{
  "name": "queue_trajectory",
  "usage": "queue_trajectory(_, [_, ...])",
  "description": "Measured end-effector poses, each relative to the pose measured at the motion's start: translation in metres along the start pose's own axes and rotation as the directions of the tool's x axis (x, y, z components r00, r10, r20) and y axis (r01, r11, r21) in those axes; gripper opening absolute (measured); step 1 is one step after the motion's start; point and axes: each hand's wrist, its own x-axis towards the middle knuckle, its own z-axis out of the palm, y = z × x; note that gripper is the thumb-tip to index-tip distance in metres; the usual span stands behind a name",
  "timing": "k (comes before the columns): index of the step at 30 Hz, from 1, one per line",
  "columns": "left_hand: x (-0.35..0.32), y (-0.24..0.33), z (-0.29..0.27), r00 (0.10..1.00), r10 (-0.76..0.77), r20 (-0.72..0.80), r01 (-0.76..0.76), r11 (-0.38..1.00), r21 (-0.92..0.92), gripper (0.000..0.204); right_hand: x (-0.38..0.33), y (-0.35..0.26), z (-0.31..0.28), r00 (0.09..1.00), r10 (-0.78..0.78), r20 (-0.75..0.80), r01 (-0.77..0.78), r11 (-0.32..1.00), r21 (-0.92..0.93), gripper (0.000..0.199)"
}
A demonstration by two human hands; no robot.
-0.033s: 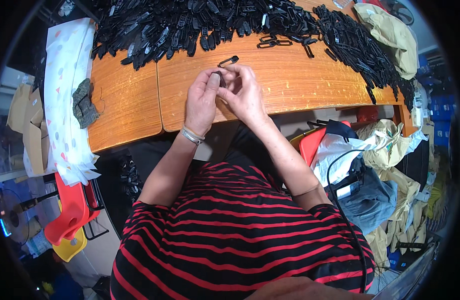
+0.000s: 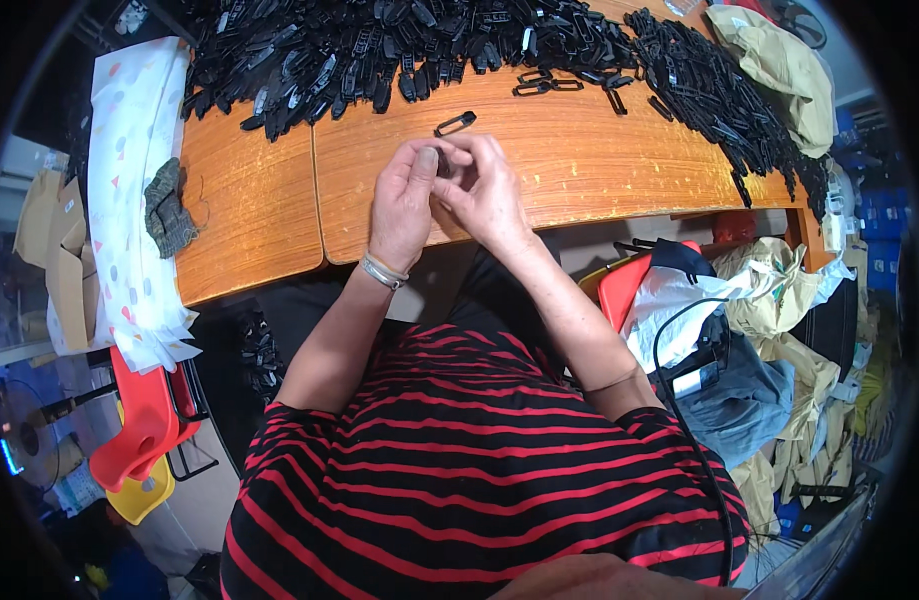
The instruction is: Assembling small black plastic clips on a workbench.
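My left hand (image 2: 403, 205) and my right hand (image 2: 489, 195) meet above the near part of the wooden table (image 2: 249, 215). Between them is a small dark plastic piece (image 2: 442, 162), mostly covered by fingers. The left thumb presses on it, with the left fingers curled behind. My right thumb and fingers close round its other side. Just beyond the fingertips lies a loose black oblong plastic frame (image 2: 455, 124), touched by neither hand. A large heap of black plastic clip-like parts (image 2: 379, 50) spreads along the far side.
More slim black parts (image 2: 719, 110) are piled at the far right, with several loose frames (image 2: 547, 84) nearby. On the left lie a dark knitted cloth (image 2: 167, 208) and a patterned white sheet (image 2: 129, 180). Red chairs (image 2: 144, 425) and bags (image 2: 769, 285) flank me.
The fingers of my right hand have come down slightly and curled closer round the dark piece. The piece has turned a little and shows less. The loose frame stays in place.
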Motion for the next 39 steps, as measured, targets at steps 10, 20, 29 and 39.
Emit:
queue_trajectory(10, [0.0, 0.005, -0.018, 0.983, -0.178, 0.038, 0.178, 0.984, -0.009, 0.032, -0.007, -0.006, 0.022, 0.989, 0.029, 0.144, -0.049, 0.989, 0.137, 0.048])
queue_trajectory(20, [0.079, 0.031, -0.085, 0.904, 0.217, 0.37, -0.394, 0.081, 0.916, 0.019, 0.04, 0.009, -0.013, 0.978, -0.188, 0.09, 0.208, 0.917, -0.34, 0.034])
queue_trajectory(29, [0.118, 0.031, -0.093, 0.794, -0.024, 0.607, -0.578, -0.337, 0.743, 0.013, 0.052, 0.043, -0.006, 0.939, -0.277, 0.205, 0.341, 0.828, -0.444, 0.02])
queue_trajectory(39, [0.091, 0.022, -0.069, 0.872, -0.034, 0.488, -0.484, 0.079, 0.871, 0.02, 0.035, 0.045, -0.018, 0.991, -0.121, 0.06, 0.134, 0.906, -0.401, 0.015])
